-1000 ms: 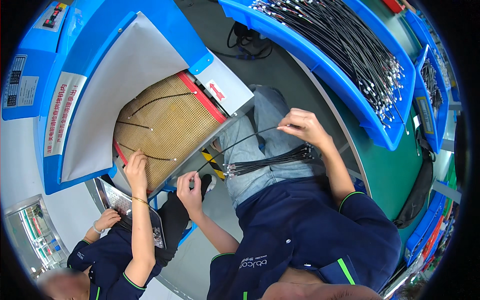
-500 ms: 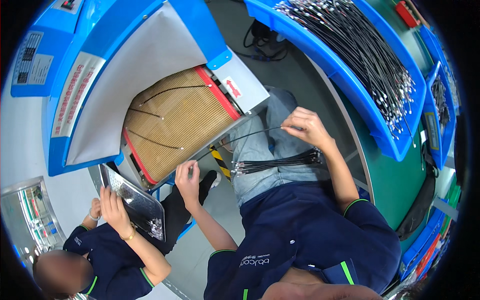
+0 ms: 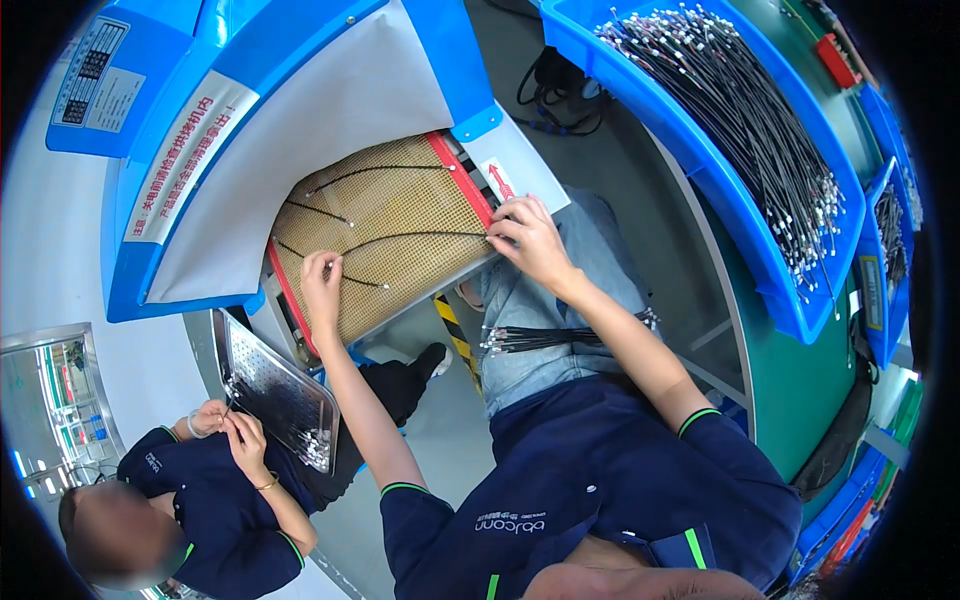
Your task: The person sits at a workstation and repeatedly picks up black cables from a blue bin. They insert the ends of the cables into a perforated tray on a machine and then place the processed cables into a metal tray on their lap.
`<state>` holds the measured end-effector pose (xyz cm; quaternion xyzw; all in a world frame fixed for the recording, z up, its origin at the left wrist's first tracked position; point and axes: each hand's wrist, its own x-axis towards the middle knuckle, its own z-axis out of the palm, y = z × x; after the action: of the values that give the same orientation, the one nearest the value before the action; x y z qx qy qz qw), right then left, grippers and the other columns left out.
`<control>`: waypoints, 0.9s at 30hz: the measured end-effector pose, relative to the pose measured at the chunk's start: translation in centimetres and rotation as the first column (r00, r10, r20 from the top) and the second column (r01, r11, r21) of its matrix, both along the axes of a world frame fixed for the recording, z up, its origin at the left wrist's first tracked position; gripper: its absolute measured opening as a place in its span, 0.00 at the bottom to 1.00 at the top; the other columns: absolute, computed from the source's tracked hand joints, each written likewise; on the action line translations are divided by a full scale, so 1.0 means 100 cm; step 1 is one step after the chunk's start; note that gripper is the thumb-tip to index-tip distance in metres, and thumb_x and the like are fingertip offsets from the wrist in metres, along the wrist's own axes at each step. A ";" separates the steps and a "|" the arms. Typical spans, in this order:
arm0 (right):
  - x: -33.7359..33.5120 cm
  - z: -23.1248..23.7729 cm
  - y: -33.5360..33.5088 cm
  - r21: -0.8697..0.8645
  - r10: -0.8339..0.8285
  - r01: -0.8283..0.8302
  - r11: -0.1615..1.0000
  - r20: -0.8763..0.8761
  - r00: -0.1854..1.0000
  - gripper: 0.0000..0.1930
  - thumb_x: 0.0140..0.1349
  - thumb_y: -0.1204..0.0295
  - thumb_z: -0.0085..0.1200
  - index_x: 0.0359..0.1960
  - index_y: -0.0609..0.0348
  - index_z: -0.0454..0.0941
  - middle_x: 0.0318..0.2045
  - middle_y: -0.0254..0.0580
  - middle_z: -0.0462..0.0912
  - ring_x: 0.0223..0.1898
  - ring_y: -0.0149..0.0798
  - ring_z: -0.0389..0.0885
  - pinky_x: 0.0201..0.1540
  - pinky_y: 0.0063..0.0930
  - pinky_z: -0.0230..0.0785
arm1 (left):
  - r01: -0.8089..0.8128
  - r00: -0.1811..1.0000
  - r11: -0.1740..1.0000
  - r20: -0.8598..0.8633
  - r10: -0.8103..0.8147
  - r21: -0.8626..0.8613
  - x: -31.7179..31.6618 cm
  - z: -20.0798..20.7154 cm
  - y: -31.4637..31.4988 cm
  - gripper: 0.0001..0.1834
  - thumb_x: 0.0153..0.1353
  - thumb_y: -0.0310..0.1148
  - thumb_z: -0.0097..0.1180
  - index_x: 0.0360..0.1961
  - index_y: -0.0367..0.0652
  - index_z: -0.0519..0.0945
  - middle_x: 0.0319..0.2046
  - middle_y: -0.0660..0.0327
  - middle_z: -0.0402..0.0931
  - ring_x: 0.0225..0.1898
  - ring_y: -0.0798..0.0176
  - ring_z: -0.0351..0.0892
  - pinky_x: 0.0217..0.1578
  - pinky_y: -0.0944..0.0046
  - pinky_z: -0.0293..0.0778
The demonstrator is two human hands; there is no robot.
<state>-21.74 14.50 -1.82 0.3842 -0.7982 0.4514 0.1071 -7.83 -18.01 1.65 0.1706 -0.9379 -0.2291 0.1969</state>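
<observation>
A: From here I have grey floor (image 3: 450, 430) around the belt (image 3: 400, 200), a blue machine (image 3: 450, 70) rising behind it and a green worktop (image 3: 800, 390) well off to its right. Where's the cable (image 3: 410, 235)?

B: Stretched across the belt's near part, bowed slightly; I can't tell whether its middle touches the mesh. Three other cables (image 3: 380, 167) lie on the belt. The bundle (image 3: 545, 338) rests on the lap (image 3: 530, 375), to the belt's lower right.

A: And the fingers?

B: Left hand (image 3: 322, 285): thumb and fingers pinched together on the cable's left end, over the belt. Right hand (image 3: 522, 238): pinched on the other end, at the belt's red edge (image 3: 462, 185).

A: Pose?

B: I see the left forearm (image 3: 365, 410) reaching up steeply from below the belt, and the right forearm (image 3: 630, 335) slanting inward from its lower right.

A: How would you handle it?

B: My judgement: light tension, both ends level, a soft pinch so the ends aren't strained. I'd mind the left fingers, close over another strand; a low drag across the belt could shift it.
</observation>
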 end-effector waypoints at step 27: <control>0.057 -0.028 0.122 0.492 0.032 -0.570 0.658 0.738 0.674 0.11 0.52 0.65 0.61 0.28 0.61 0.79 0.29 0.46 0.82 0.37 0.48 0.80 0.40 0.41 0.70 | 0.164 0.967 0.863 0.095 -0.236 0.478 0.035 -0.051 0.194 0.09 0.59 0.25 0.54 0.42 0.38 0.78 0.45 0.55 0.76 0.48 0.52 0.74 0.52 0.59 0.67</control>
<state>-16.01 26.69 -4.58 0.3416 -0.8046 0.2380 -0.4234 -4.28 1.35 -3.48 0.1311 -0.8800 -0.4533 0.0540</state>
